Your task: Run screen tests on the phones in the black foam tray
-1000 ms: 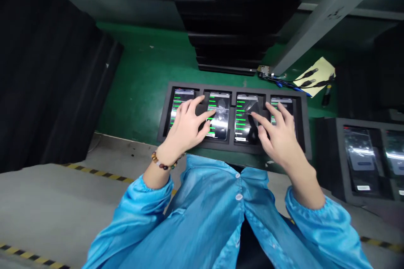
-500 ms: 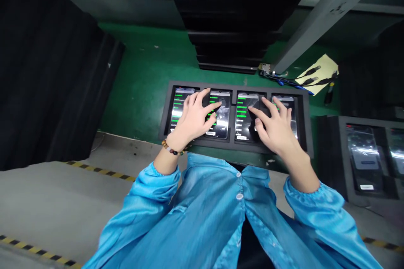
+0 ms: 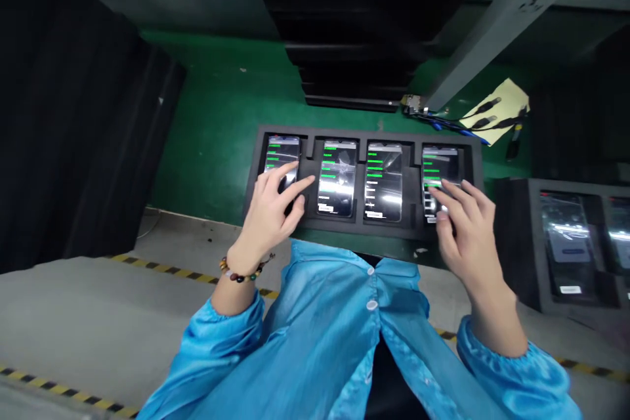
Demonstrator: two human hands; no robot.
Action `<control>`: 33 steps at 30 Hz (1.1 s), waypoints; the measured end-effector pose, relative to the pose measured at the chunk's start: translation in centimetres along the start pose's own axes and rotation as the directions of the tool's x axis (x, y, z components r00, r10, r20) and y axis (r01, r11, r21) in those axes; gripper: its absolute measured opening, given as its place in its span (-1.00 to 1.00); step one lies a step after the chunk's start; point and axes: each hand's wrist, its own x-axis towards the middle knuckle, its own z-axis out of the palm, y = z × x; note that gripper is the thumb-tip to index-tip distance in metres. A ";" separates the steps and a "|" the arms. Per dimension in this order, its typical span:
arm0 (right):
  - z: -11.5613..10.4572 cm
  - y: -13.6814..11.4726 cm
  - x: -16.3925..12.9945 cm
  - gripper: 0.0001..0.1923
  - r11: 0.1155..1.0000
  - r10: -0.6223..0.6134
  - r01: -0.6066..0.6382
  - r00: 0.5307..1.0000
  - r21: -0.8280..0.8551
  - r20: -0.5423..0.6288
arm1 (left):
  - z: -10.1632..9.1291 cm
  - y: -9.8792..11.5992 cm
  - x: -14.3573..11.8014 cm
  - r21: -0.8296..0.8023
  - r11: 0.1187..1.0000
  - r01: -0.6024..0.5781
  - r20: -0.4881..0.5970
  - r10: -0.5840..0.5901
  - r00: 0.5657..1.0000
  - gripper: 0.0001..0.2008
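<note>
Several smartphones lie face up in the slots of a dark grey foam tray (image 3: 359,226), their screens lit with green and white lines of text. My left hand (image 3: 272,209) is open over the leftmost phone (image 3: 281,148) and covers its lower part. Over the rightmost phone (image 3: 440,161) is my right hand (image 3: 464,223), also open, its fingers spread above the screen; whether a fingertip touches the glass I cannot tell. Between my hands, a left-middle phone (image 3: 337,177) and a right-middle phone (image 3: 383,180) are fully in sight.
Another foam tray (image 3: 534,236) with phones stands at the right. Cables lie on a yellow paper (image 3: 497,108) behind it, beside a grey post (image 3: 492,33). Black curtains hang at the left (image 3: 73,111) and the back (image 3: 364,20) of the green table (image 3: 221,105).
My left hand has moved left from the left-middle phone to the leftmost one. My right hand has shifted right, off the right-middle phone to the rightmost one. The view has shifted slightly.
</note>
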 end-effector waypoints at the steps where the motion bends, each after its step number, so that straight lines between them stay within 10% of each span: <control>1: -0.1 0.3 -0.3 -0.50 1.000 0.027 -0.027 0.999 0.009 -0.038 | 0.2 -0.3 -0.2 -0.001 1.000 0.016 -0.039 -0.016 0.999 -0.56; 6: 0.2 1.3 -1.6 -0.49 0.990 0.137 -0.133 0.988 0.056 -0.071 | 0.9 -2.4 -0.9 0.013 0.996 0.083 -0.180 -0.079 0.980 -0.59; 25: 1.3 1.3 -2.8 -0.53 0.984 0.130 -0.113 0.984 0.138 -0.118 | 0.6 -4.0 -0.8 0.091 0.977 0.194 -0.144 -0.180 0.973 -0.59; 33: 1.4 1.3 -3.1 -0.55 0.975 0.177 -0.147 0.966 0.167 -0.187 | 1.5 -0.9 -0.4 0.036 0.999 -0.008 -0.085 0.011 0.996 -0.56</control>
